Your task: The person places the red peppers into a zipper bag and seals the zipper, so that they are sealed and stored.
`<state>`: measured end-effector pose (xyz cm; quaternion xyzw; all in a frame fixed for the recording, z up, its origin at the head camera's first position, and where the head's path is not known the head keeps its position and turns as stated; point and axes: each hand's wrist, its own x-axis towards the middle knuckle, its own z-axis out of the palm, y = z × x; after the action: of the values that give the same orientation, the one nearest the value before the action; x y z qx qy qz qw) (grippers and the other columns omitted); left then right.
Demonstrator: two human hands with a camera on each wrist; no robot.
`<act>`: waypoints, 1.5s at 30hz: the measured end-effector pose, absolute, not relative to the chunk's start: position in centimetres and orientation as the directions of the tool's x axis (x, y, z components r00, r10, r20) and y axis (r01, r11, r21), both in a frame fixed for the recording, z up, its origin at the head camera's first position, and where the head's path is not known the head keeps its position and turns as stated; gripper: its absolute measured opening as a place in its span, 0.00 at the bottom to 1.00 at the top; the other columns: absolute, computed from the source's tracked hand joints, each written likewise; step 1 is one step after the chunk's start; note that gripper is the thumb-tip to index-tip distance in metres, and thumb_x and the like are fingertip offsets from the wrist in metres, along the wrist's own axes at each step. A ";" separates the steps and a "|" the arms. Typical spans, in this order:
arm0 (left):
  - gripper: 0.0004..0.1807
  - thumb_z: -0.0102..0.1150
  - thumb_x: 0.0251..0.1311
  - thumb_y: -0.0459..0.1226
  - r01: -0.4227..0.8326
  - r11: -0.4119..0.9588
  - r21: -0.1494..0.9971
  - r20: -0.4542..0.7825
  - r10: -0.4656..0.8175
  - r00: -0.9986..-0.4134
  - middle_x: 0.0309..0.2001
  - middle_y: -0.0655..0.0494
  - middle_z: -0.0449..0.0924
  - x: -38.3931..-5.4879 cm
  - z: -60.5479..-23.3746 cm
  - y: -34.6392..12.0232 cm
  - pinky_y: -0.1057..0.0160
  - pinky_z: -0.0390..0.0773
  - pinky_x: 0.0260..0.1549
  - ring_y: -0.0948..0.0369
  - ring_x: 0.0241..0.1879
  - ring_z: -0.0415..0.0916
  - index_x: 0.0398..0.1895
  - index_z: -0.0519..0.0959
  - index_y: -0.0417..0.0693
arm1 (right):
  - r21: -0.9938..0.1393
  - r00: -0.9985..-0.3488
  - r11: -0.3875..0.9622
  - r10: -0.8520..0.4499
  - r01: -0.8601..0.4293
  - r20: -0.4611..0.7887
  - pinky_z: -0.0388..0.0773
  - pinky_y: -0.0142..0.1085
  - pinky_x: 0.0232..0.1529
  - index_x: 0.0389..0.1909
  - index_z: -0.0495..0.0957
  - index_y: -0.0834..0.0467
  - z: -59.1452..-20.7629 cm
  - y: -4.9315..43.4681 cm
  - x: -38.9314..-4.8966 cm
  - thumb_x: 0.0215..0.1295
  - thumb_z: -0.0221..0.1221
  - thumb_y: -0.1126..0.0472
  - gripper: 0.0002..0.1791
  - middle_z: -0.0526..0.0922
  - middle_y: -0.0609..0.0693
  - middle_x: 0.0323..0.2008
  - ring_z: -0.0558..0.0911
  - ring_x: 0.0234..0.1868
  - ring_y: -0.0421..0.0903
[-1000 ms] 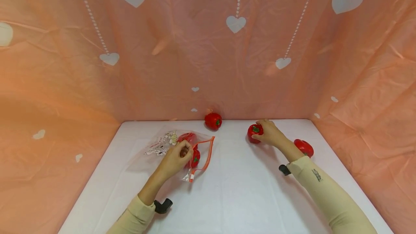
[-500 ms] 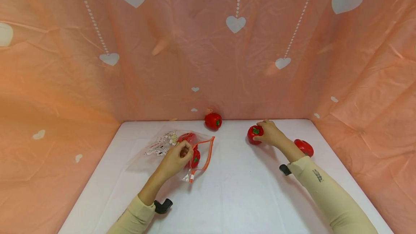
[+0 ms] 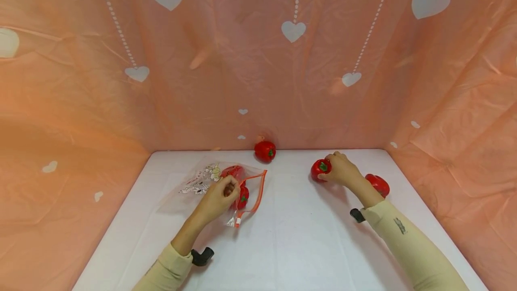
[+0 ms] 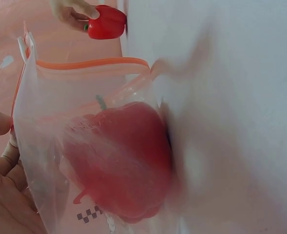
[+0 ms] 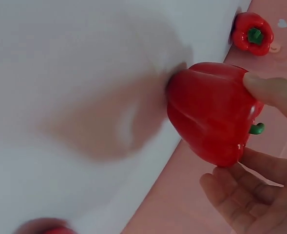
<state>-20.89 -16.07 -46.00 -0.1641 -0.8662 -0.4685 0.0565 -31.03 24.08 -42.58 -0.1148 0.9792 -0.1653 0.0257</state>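
My left hand (image 3: 220,199) pinches the upper edge of a clear zip bag (image 4: 46,146) with an orange zip at its mouth. The bag lies on its side, mouth facing right, with red bell peppers (image 3: 243,196) inside; print and glare partly veil them. My right hand (image 3: 343,172) grips another red bell pepper (image 5: 211,107) at the back right, thumb on one side and fingers on the other. Its green stem points up between them, and its base is right at the white table, beside its shadow.
One red bell pepper (image 3: 265,152) lies at the table's back edge, near the orange curtain (image 3: 258,80). Another red bell pepper (image 3: 378,184) lies right of my right forearm. White cloth covers the table (image 3: 295,237).
My right hand and the bell pepper in it have shifted slightly right and towards me. My left hand and the bag stay in place.
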 end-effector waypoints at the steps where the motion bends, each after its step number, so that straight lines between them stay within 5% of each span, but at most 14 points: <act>1: 0.04 0.61 0.72 0.32 0.338 0.506 0.794 0.252 0.232 -0.939 0.35 0.59 0.78 -20.9 -46.0 -16.1 0.65 0.76 0.40 0.61 0.36 0.75 0.39 0.78 0.50 | -0.333 -0.973 0.918 -0.230 -0.215 -0.008 0.83 0.62 0.55 0.63 0.75 0.72 -42.7 24.2 -30.9 0.59 0.77 0.52 0.39 0.77 0.68 0.56 0.76 0.60 0.66; 7: 0.04 0.61 0.72 0.32 0.338 0.505 0.794 0.250 0.236 -0.939 0.34 0.59 0.78 -20.9 -46.0 -16.1 0.65 0.76 0.39 0.61 0.35 0.75 0.39 0.78 0.51 | -0.434 -0.976 0.878 -0.215 -0.204 0.024 0.83 0.60 0.55 0.63 0.76 0.72 -44.0 24.5 -30.4 0.62 0.75 0.50 0.38 0.79 0.68 0.55 0.79 0.57 0.65; 18: 0.03 0.61 0.72 0.32 0.327 0.521 0.789 0.236 0.235 -0.943 0.34 0.59 0.79 -20.9 -45.8 -16.1 0.64 0.76 0.40 0.61 0.35 0.75 0.40 0.78 0.50 | -0.665 -0.987 0.739 -0.160 -0.112 -0.012 0.85 0.41 0.42 0.65 0.76 0.69 -45.6 23.6 -29.2 0.64 0.74 0.46 0.39 0.83 0.63 0.51 0.81 0.50 0.58; 45: 0.04 0.61 0.71 0.32 0.334 0.539 0.773 0.235 0.246 -0.940 0.34 0.60 0.80 -21.0 -45.8 -16.0 0.64 0.76 0.40 0.62 0.35 0.75 0.40 0.78 0.50 | -0.868 -0.972 0.494 -0.224 -0.046 -0.076 0.85 0.41 0.48 0.64 0.81 0.65 -47.0 16.7 -25.6 0.67 0.72 0.48 0.32 0.87 0.58 0.52 0.86 0.52 0.52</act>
<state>-21.00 -15.95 -45.78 -0.1656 -0.8759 -0.4506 0.0489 -25.62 16.71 -47.00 -0.0784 0.8597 -0.4968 0.0894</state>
